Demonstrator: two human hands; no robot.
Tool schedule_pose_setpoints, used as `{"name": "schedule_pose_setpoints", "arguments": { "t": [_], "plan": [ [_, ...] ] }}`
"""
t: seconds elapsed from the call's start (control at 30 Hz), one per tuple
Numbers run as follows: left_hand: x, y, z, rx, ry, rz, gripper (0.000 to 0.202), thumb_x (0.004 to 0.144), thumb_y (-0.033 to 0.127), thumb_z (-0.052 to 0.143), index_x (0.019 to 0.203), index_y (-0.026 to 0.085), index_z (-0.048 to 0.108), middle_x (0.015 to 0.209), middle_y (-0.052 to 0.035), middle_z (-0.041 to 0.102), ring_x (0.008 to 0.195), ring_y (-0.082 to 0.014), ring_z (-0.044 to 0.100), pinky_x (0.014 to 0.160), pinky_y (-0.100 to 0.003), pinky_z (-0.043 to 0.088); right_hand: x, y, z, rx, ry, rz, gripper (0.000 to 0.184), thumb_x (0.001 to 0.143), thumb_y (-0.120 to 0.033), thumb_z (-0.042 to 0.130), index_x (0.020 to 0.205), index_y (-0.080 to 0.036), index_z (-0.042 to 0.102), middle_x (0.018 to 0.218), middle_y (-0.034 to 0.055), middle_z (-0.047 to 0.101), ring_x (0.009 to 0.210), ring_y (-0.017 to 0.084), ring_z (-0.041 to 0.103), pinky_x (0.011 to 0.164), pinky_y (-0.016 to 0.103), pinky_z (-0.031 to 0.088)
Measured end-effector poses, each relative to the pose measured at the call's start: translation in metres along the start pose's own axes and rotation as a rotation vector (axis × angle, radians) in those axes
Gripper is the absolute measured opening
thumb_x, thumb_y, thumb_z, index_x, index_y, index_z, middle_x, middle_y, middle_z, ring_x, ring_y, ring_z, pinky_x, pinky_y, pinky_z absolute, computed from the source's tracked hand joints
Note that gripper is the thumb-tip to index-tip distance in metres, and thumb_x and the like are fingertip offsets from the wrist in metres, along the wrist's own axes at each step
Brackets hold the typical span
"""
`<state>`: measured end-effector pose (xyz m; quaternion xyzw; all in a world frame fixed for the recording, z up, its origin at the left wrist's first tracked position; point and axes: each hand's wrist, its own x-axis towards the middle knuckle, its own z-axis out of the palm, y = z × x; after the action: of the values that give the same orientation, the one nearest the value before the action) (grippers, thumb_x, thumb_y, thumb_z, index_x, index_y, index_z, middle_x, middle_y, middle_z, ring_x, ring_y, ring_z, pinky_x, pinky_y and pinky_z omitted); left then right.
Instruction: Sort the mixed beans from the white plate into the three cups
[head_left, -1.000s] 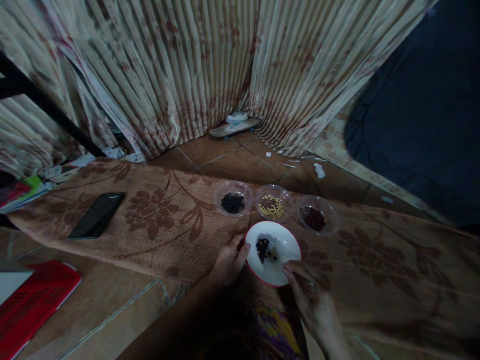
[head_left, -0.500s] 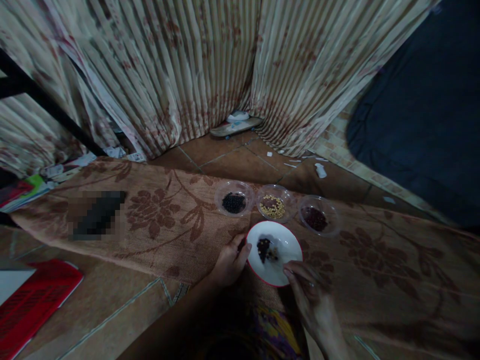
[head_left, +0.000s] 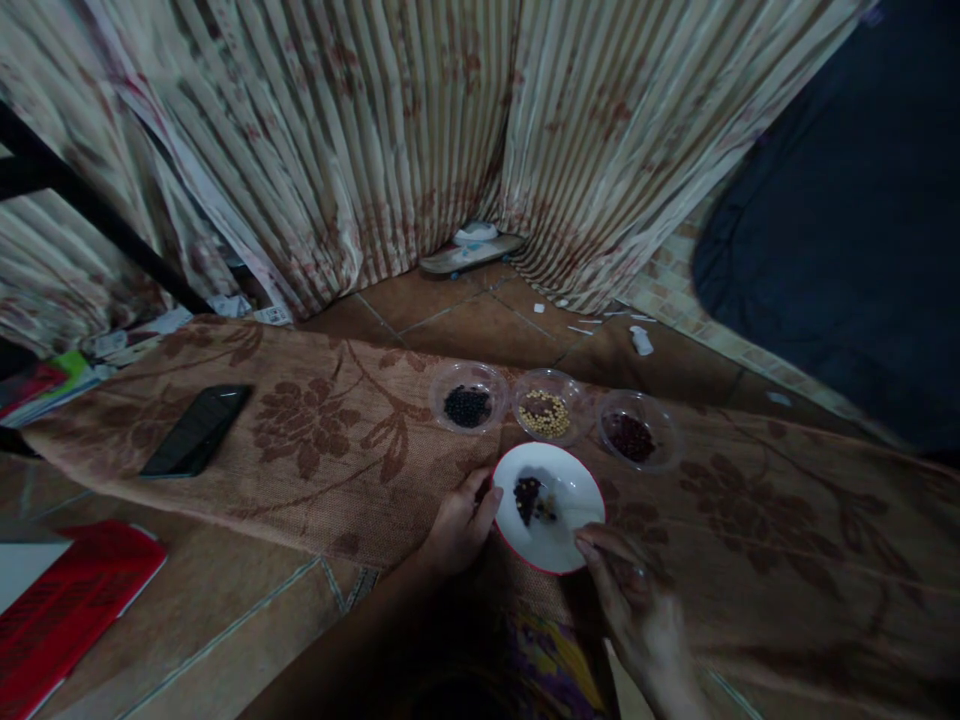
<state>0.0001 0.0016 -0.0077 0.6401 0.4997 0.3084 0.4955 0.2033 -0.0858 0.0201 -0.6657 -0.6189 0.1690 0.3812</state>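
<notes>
A white bowl (head_left: 574, 475) with a red rim rests on the cloth in front of me, with dark and a few yellowish beans lying in its left half. My left hand (head_left: 463, 520) is closed on the bowl's left edge, thumb over the rim. At the lower right rim, my right hand (head_left: 626, 585) pinches what looks like a spoon; its handle glints behind the fingers, and its pale tip by the beans is hard to make out. Beyond the bowl stand three clear plastic cups: one of black beans (head_left: 466, 405), one of yellow beans (head_left: 545, 412), one of dark red beans (head_left: 631, 438).
A patterned brown cloth (head_left: 315, 490) covers the long table. A black phone (head_left: 199, 432) lies on its left part. Behind are striped curtains (head_left: 420, 130), a skateboard (head_left: 471, 257) and paper scraps on the tiled floor. A red-and-white object (head_left: 82, 590) is at lower left.
My right hand has shifted slightly right and down, still at the bowl's rim. The left hand, the bowl and the cups stay in place.
</notes>
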Motion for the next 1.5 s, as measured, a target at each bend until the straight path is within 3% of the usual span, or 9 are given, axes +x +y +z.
{"name": "schedule_pose_setpoints", "arguments": {
  "t": [0.13,0.3,0.4,0.5,0.63,0.8,0.87,1.5],
  "plan": [
    [-0.001,0.002,0.0,-0.006,0.004,0.005,0.033,0.092,0.035,0.042,0.118,0.019,0.055,0.091,-0.0032,0.07,0.076,-0.0163,0.064,0.069,-0.024,0.047,0.017,0.0,-0.027,0.014,0.22,0.122,0.027,0.083,-0.042,0.056,0.085,-0.018,0.068,0.088,0.0082,0.07,0.081,0.021,0.066,0.071,0.033,0.052],
    [0.0,0.004,-0.002,0.01,0.016,0.009,0.034,0.091,0.035,0.042,0.12,0.019,0.054,0.095,-0.0041,0.07,0.081,-0.0174,0.064,0.073,-0.025,0.047,0.064,0.018,-0.069,-0.156,0.62,0.041,0.031,0.08,-0.045,0.059,0.08,-0.015,0.07,0.083,0.009,0.07,0.079,0.021,0.066,0.075,0.033,0.05],
    [0.001,0.003,-0.003,-0.003,0.01,0.009,0.035,0.091,0.035,0.042,0.12,0.019,0.054,0.1,-0.0047,0.07,0.086,-0.0186,0.064,0.076,-0.026,0.047,0.078,0.031,-0.075,-0.213,0.672,0.086,0.033,0.079,-0.044,0.06,0.083,-0.012,0.07,0.082,0.0105,0.07,0.075,0.022,0.065,0.072,0.034,0.05],
    [0.0,0.004,-0.003,0.0,-0.003,-0.007,0.036,0.09,0.036,0.042,0.12,0.019,0.053,0.098,-0.0049,0.07,0.084,-0.0189,0.065,0.075,-0.027,0.048,0.071,0.031,-0.065,-0.103,0.674,0.112,0.031,0.078,-0.042,0.062,0.084,-0.012,0.069,0.087,0.011,0.069,0.081,0.023,0.065,0.077,0.036,0.05],
    [0.0,0.006,-0.003,0.007,-0.007,-0.017,0.034,0.091,0.036,0.041,0.117,0.018,0.054,0.084,-0.0031,0.07,0.074,-0.0177,0.064,0.069,-0.026,0.048,0.045,0.01,-0.042,0.045,0.584,0.185,0.028,0.074,-0.043,0.065,0.078,-0.015,0.069,0.08,0.0089,0.069,0.076,0.022,0.065,0.074,0.036,0.051],
    [0.0,0.004,-0.002,0.006,-0.007,0.007,0.034,0.091,0.035,0.042,0.118,0.018,0.054,0.089,-0.0039,0.069,0.074,-0.0162,0.063,0.069,-0.025,0.048,0.015,-0.013,-0.014,0.193,0.125,0.217,0.025,0.077,-0.042,0.063,0.083,-0.018,0.069,0.086,0.0088,0.071,0.08,0.022,0.067,0.068,0.031,0.054],
    [0.0,0.003,-0.002,0.004,-0.009,0.015,0.035,0.092,0.035,0.041,0.119,0.018,0.053,0.091,-0.0043,0.069,0.076,-0.0161,0.063,0.07,-0.025,0.048,0.009,-0.015,-0.006,0.188,0.02,0.182,0.024,0.08,-0.041,0.06,0.084,-0.019,0.069,0.089,0.0079,0.07,0.084,0.021,0.066,0.07,0.03,0.054],
    [-0.001,0.004,-0.002,0.053,0.005,0.004,0.034,0.091,0.036,0.041,0.118,0.02,0.054,0.089,-0.0022,0.069,0.078,-0.0166,0.063,0.073,-0.025,0.046,0.01,-0.01,0.006,-0.002,-0.064,-0.039,0.021,0.088,-0.035,0.05,0.087,-0.021,0.066,0.089,0.0074,0.068,0.083,0.02,0.063,0.074,0.034,0.051]
  ]
}}
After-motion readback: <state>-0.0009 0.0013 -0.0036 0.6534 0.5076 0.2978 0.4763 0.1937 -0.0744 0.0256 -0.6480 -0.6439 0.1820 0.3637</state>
